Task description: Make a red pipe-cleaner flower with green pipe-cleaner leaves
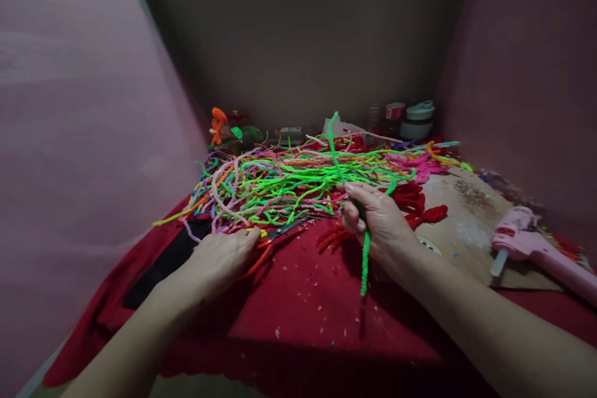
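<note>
A bright green pipe cleaner (365,261) is pinched in my right hand (375,217). One end of it stands up above the fingers and the other hangs down over the red cloth. My left hand (228,255) is closed at the handles of a pair of scissors (282,230) with orange and yellow grips. The dark blades point right, low over the cloth, and the fingertips are partly hidden. Just beyond both hands lies a wide heap of multicoloured pipe cleaners (298,175), with green ones on top. Red pipe cleaner pieces (431,216) lie beside my right hand.
A pink glue gun (527,239) rests on a cardboard sheet (457,242) at the right. Under my left arm is a black flat object (163,264). Along the back stand a lidded container (417,121) and an orange pipe-cleaner shape (218,124). Small scraps dot the red cloth (298,311).
</note>
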`<state>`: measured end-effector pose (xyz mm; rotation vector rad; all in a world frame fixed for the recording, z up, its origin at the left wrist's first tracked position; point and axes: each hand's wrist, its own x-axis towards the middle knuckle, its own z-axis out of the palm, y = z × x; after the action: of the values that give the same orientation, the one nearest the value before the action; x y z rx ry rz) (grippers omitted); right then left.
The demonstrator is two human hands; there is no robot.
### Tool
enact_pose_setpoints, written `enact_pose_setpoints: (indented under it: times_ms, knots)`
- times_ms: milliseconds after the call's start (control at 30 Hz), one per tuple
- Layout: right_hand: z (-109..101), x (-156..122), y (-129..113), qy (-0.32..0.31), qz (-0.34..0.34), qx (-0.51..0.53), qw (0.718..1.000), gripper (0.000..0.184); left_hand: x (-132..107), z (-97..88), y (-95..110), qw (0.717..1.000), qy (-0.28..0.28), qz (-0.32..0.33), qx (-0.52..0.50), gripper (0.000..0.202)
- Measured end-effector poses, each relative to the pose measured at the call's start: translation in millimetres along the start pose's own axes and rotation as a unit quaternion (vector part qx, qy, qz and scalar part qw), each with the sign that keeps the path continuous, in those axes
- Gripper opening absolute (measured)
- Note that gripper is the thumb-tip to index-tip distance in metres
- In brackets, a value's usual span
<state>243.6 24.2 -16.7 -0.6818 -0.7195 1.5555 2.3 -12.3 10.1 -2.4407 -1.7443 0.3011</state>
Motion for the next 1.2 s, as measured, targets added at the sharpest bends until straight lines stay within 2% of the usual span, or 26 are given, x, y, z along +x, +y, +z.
enact_pose_setpoints:
  times_ms: [100, 200, 333, 433, 533, 633, 767, 867, 900, 1000, 1100, 1200]
  knots:
    - [-1, 3, -5, 0.009, -0.007, 0.028, 1.0, 0.013, 7, -6.9, -9, 0.999, -0.029, 0.024, 0.005, 0.019]
    - [-1, 5, -9, 0.023, -0.007, 0.053, 0.998, 0.008, 20, -18.7, -5, 0.999, -0.009, 0.041, -0.011, 0.023]
    - [-4, 8, -7, 0.03, 0.034, 0.067, 0.997, 0.006, 58, -26.4, 6, 0.99, 0.091, 0.07, -0.087, 0.028]
    - [-7, 10, -2, 0.025, 0.05, 0.068, 0.996, 0.007, 98, -22.7, 12, 0.976, 0.173, 0.025, -0.129, 0.023]
    - [-8, 11, 5, 0.026, 0.052, 0.058, 0.997, 0.011, 132, -14.2, 20, 0.973, 0.193, 0.015, -0.127, 0.02]
    - [-9, 12, 11, 0.019, 0.05, 0.051, 0.997, 0.013, 147, -4.7, 29, 0.97, 0.213, 0.014, -0.115, 0.018]
    - [-9, 10, 12, 0.007, 0.052, 0.054, 0.997, 0.017, 142, -2.8, 35, 0.961, 0.258, 0.018, -0.094, 0.021]
    - [-6, 8, 9, 0.003, 0.04, 0.059, 0.997, 0.02, 126, -13.7, 37, 0.947, 0.313, 0.014, -0.067, 0.026]
    - [-5, 6, 8, 0.001, 0.027, 0.056, 0.998, 0.02, 120, -18.2, 39, 0.937, 0.348, 0.016, -0.039, 0.028]
    - [1, 3, 8, -0.01, -0.014, 0.015, 1.0, 0.022, 102, -27.8, 54, 0.911, 0.409, 0.06, 0.009, 0.029]
    - [3, 2, 11, -0.009, -0.045, -0.027, 0.999, 0.024, 89, -28.5, 75, 0.909, 0.398, 0.125, -0.011, 0.028]
    - [3, 3, 11, 0.005, -0.064, -0.031, 0.997, 0.028, 84, -26.6, 87, 0.906, 0.376, 0.161, -0.109, 0.024]
